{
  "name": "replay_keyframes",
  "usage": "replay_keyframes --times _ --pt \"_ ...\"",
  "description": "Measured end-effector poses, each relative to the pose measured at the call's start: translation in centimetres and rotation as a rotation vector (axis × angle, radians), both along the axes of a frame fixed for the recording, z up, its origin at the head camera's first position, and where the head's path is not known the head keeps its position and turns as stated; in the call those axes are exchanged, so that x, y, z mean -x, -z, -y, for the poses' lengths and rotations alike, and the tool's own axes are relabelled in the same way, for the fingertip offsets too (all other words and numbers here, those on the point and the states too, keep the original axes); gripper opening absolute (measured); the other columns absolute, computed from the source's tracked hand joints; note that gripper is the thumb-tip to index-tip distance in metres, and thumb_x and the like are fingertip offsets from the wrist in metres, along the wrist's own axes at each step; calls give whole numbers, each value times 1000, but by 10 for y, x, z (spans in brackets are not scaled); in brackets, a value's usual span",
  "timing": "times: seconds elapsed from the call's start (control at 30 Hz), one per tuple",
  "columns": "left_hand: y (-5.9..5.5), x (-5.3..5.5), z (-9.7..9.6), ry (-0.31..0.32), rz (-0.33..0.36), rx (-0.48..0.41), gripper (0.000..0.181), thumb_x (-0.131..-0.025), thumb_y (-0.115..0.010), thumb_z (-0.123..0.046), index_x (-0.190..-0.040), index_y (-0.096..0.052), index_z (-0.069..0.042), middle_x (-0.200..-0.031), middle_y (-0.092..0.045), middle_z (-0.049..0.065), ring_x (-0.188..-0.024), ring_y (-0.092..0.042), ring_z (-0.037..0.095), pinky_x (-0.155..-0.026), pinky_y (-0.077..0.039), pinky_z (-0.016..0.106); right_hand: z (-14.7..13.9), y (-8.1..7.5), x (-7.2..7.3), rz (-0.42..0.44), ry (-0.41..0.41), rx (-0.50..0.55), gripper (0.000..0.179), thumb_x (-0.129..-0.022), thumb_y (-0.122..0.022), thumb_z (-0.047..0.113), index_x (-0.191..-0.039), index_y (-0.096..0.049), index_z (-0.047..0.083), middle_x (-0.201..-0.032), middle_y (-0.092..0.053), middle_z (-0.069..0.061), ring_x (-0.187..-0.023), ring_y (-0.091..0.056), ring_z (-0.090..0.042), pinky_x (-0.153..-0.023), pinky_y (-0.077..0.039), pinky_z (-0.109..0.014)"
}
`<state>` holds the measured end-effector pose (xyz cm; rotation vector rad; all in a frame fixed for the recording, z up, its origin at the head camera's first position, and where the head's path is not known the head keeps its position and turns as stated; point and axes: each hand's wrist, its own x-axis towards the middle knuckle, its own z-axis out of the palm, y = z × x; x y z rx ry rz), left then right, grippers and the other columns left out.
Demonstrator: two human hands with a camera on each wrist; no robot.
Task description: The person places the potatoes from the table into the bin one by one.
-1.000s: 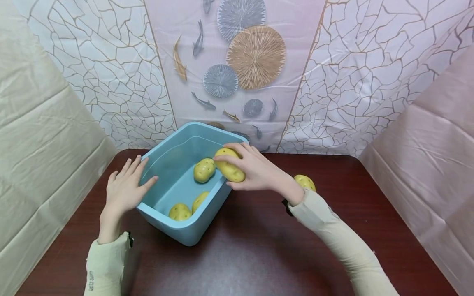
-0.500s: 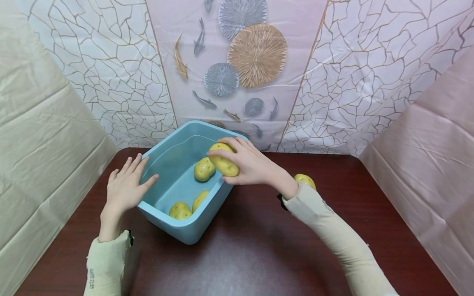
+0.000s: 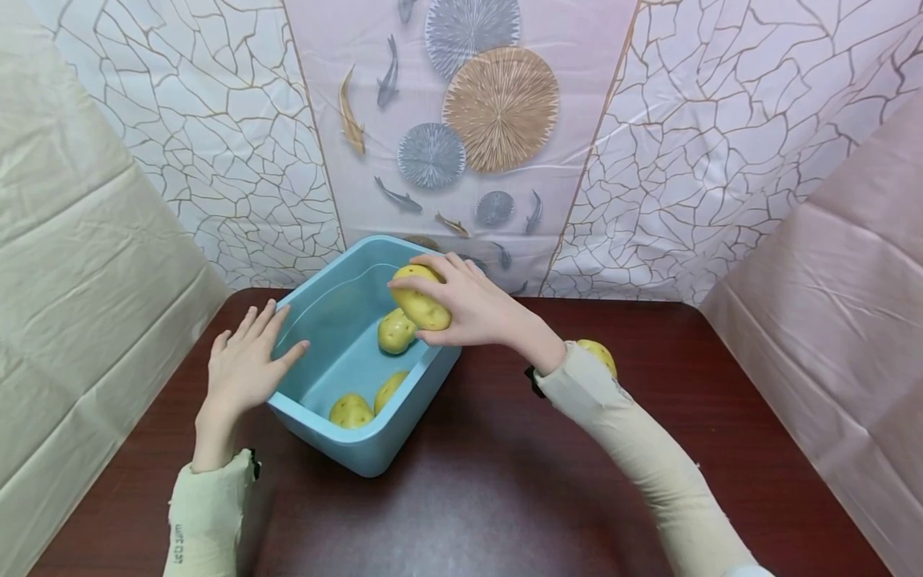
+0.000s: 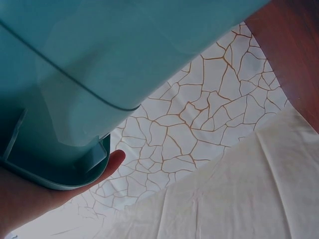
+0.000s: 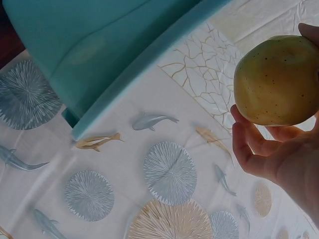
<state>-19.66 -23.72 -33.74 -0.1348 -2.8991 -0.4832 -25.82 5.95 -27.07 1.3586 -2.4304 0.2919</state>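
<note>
A blue plastic bin stands on the dark table, tilted corner-on to me in the head view. My right hand grips a yellow potato over the bin's right rim; the right wrist view shows the fingers curled beneath this potato. Inside the bin lie one potato toward the back and two more, a potato and a half-hidden potato, at the near end. My left hand rests on the bin's left rim, its fingers straight and spread; its fingers show under the rim in the left wrist view.
Another potato sits on the table at the right, partly covered by my right sleeve. A patterned cloth hangs behind the table, with pale cloth along both sides.
My right hand has carried the potato left and slightly up, from beside the right rim to over the bin's inside. My left hand has kept its place on the rim.
</note>
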Motion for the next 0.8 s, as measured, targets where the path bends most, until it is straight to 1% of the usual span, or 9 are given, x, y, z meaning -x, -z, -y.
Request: replay_keyframes --times 0.17,0.4,0.8 --pt "0 1 0 -1 2 1 70 -89 -39 -51 -142 -20 -8 -148 -15 19 -137 -10 39 -100 -11 61 4 -5 3 -3 -1 10 59 -73 -64 41 -127 -45 32 -131 -39 -5 -107 -42 -22 -81 -35 -36" --pt "1 1 0 -5 1 4 69 -89 -41 -48 -142 -20 -8 -148 -15 19 -137 -10 39 -100 -11 62 9 -10 6 -3 -3 18 59 -72 -64 42 -127 -45 32 -131 -40 -6 -109 -42 -23 -83 -35 -37" --pt "1 1 0 -4 14 11 72 -89 -36 -54 -143 -19 -9 -149 -14 18 -137 -8 38 -101 -10 62 17 -12 17 74 32 17 57 -75 -64 42 -127 -44 32 -132 -39 -5 -118 -39 -24 -93 -35 -43"
